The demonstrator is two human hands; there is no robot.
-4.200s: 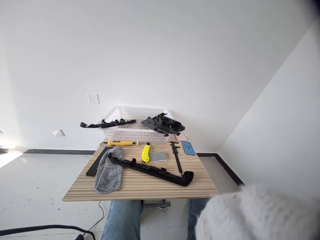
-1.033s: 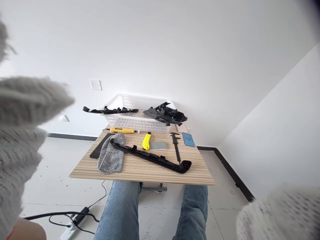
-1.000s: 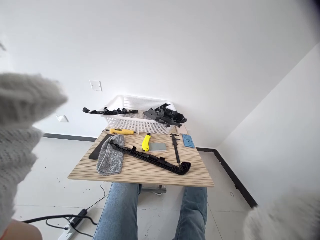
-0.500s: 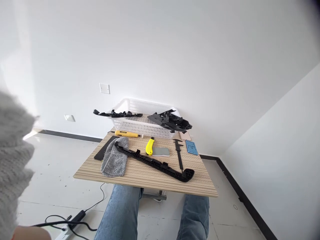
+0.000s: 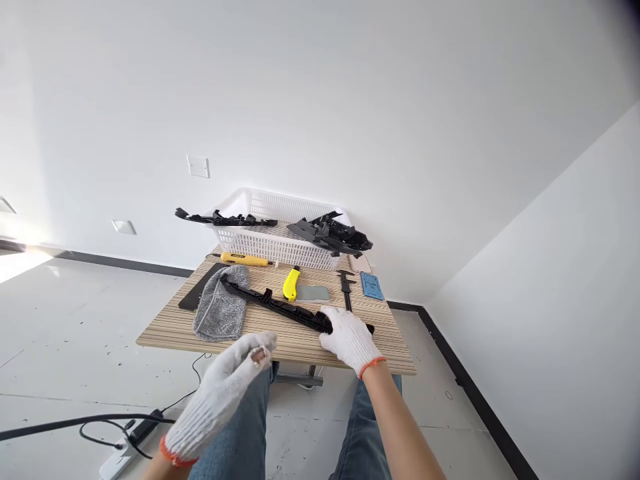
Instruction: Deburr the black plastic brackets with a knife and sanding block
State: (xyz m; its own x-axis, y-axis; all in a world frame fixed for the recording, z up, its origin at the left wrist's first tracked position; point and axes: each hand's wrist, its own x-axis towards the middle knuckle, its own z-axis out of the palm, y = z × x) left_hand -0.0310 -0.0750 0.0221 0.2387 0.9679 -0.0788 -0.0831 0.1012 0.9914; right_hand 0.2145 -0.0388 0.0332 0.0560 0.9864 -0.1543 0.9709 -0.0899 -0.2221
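Note:
A long black plastic trim piece lies slantwise across the table, its left end resting on a grey cloth. My right hand, in a white knitted glove with an orange cuff, is closed over the piece near its right end and covers part of it. My left hand, gloved alike, hovers before the table's front edge. Its fingers are loosely bent with nothing seen in them, and a torn spot shows at the thumb. Just beyond my right hand lies a black caliper, its lower end hidden.
Black plastic parts lie across a white basket at the table's back. Nearby are a yellow-handled tool, a yellow cutter, a grey flat piece, a blue card and a dark flat object. Cables run at lower left.
Both gloved hands have come into view, the right one onto the black trim piece. The fuzzy grey-white shape at the left is gone, and the view has shifted slightly.

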